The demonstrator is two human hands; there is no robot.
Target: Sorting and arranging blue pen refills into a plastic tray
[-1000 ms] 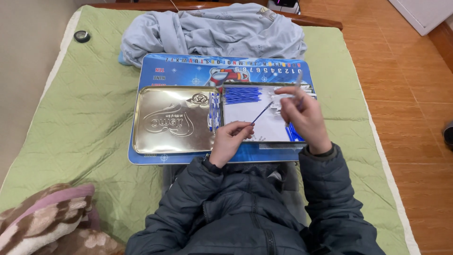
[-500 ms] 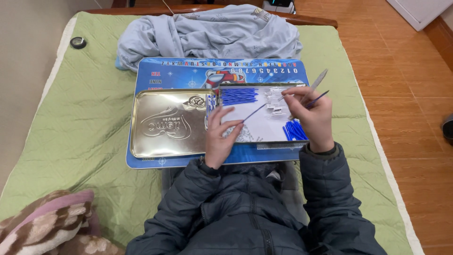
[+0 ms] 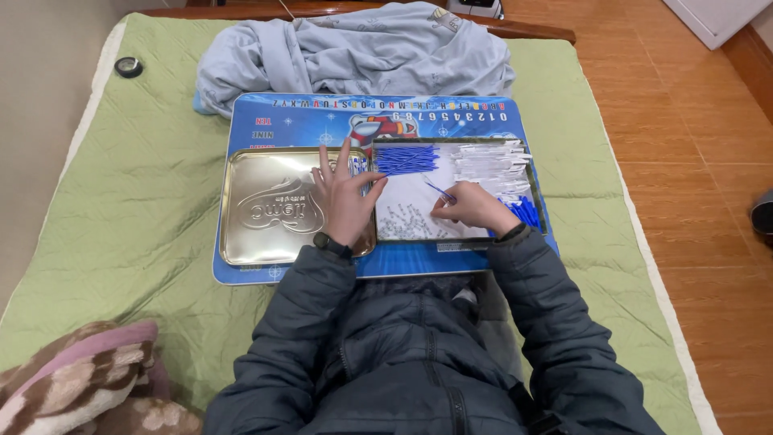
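Sorting step, judged: right hand [image 3: 475, 211] fingers pinched on thin blue stick [image 3: 440, 191] over tin tray [image 3: 538, 181]. Left hand [image 3: 346, 197] flat, fingers spread, holding nothing, on gold lid [image 3: 266, 209]. Blue stick bundle [image 3: 407, 159] near; careful fine placement likely needed.

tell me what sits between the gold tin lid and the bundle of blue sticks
The left hand, lying flat on the gold tin lid, left of the blue sticks, in the head view.
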